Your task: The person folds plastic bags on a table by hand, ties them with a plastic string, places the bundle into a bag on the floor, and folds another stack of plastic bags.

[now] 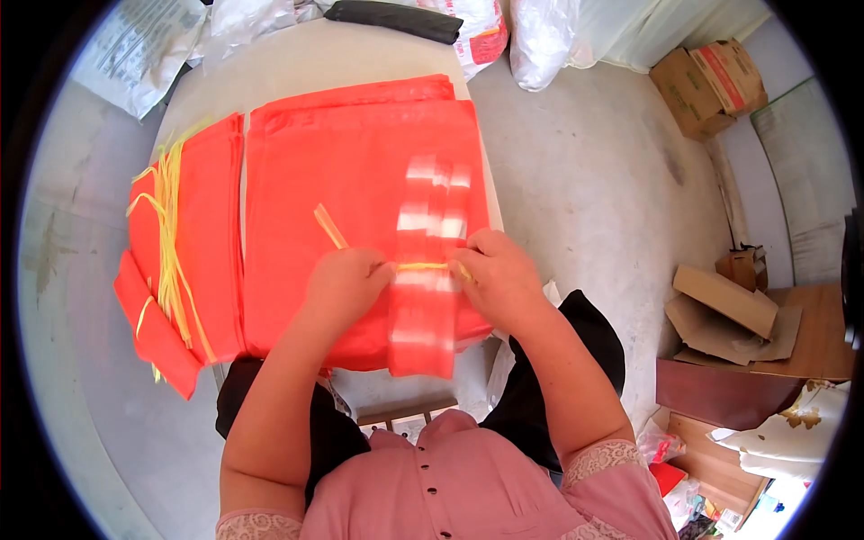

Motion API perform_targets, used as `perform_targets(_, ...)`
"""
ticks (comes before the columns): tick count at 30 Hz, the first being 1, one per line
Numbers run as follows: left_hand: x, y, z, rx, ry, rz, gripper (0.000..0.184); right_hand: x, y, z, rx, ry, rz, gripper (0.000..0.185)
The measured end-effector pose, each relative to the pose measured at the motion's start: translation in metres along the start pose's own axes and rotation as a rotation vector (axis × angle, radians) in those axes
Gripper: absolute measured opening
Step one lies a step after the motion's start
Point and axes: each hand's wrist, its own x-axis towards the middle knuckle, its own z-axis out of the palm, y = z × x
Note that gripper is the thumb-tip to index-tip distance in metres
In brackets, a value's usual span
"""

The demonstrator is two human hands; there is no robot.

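A long folded bundle of red plastic bags with whitish bands (423,333) lies near the right edge of a red stack. Across its middle runs a yellow strip (421,266). My left hand (346,283) is closed on one part of the strip at the bundle's left side, and a loose end sticks up beyond the knuckles. On the right side, my right hand (497,277) pinches the strip against the bundle. Beneath both hands spreads a wide stack of red plastic sheets or bags (315,162). Whether the strip is knotted cannot be made out.
More red bags (207,207) lie at the left, with a bunch of yellow strips (169,234) on top. A rolled red bundle (157,324) hangs at the table's left edge. A black roll (393,21) rests at the far end. Cardboard boxes (711,85) stand at right.
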Motion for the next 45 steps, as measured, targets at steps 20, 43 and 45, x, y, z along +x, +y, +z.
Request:
perform_targets(20,-0.02,0.014,-0.014,-0.272,-0.128,0.022,0.021,0.013,-0.022,-0.003,0.496,-0.341,0.289,0.025)
perform_targets(43,-0.01,0.023,0.032,-0.258,0.059,0.13,0.018,0.014,-0.019,-0.006,0.668,-0.348,0.366,0.021)
perform_targets(45,-0.008,0.025,0.034,-0.391,0.018,0.036,0.016,0.015,-0.02,-0.008,0.796,-0.35,0.429,0.017)
